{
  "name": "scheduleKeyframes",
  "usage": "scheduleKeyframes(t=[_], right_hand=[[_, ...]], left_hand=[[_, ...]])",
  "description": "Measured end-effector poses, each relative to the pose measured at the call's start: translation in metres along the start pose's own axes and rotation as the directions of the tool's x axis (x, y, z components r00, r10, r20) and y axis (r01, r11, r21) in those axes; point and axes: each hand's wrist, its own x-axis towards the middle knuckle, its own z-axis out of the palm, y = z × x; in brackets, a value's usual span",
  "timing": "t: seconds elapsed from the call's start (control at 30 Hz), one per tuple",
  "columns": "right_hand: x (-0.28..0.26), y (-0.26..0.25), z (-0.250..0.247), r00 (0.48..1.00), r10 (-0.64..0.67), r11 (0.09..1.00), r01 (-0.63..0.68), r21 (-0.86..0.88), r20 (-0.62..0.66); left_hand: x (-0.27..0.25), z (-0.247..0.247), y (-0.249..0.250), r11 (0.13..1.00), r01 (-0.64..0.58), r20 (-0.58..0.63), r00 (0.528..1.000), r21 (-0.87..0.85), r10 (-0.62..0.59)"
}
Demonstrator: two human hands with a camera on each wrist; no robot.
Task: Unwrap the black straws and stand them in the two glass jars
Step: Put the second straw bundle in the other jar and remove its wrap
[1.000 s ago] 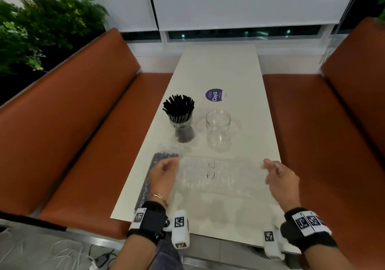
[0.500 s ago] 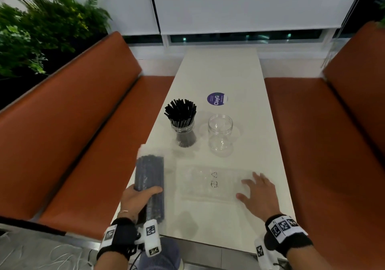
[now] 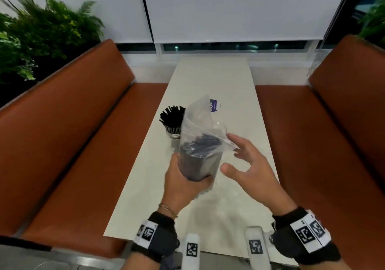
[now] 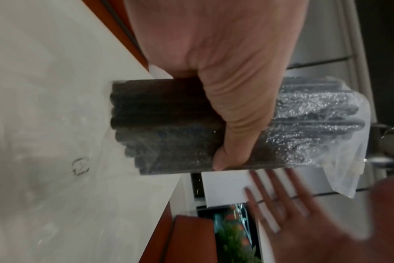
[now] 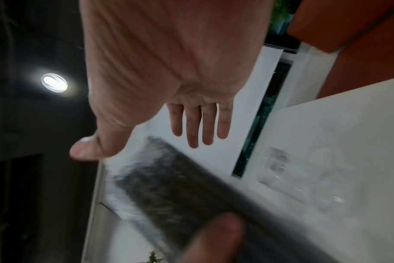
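Note:
My left hand (image 3: 187, 178) grips a pack of black straws (image 3: 198, 157) round its lower half and holds it upright above the white table (image 3: 145, 186). The pack's clear plastic wrap (image 3: 200, 113) stands loose above the straw ends. My right hand (image 3: 233, 157) hovers open beside the pack's top, fingers spread, holding nothing. The left wrist view shows my thumb (image 4: 236, 115) across the pack (image 4: 169, 124). One glass jar (image 3: 174, 136) full of black straws stands behind. The wrap hides the second jar in the head view.
An empty clear wrapper (image 4: 80, 166) with a printed mark lies flat on the table under my hands. A round purple sticker (image 3: 215, 105) is farther back. Orange benches (image 3: 73, 144) run along both sides, with plants (image 3: 31, 40) behind the left one.
My left hand has lifted the straw pack from the table's left edge and stood it upright over the middle. My right hand has left the flat wrapper and risen beside the pack.

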Motion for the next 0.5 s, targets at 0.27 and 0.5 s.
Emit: scheduleKeyframes(t=[0.27, 0.5], right_hand=[[0.018, -0.001, -0.008, 0.984, 0.052, 0.995, -0.067, -0.080, -0.173], [0.007, 0.004, -0.012, 0.991, 0.049, 0.998, -0.052, -0.022, -0.124]], left_hand=[[-0.006, 0.023, -0.008, 0.999, -0.038, 0.104, 0.994, -0.014, 0.039], [0.001, -0.033, 0.047, 0.765, -0.522, 0.125, 0.848, 0.377, 0.516]])
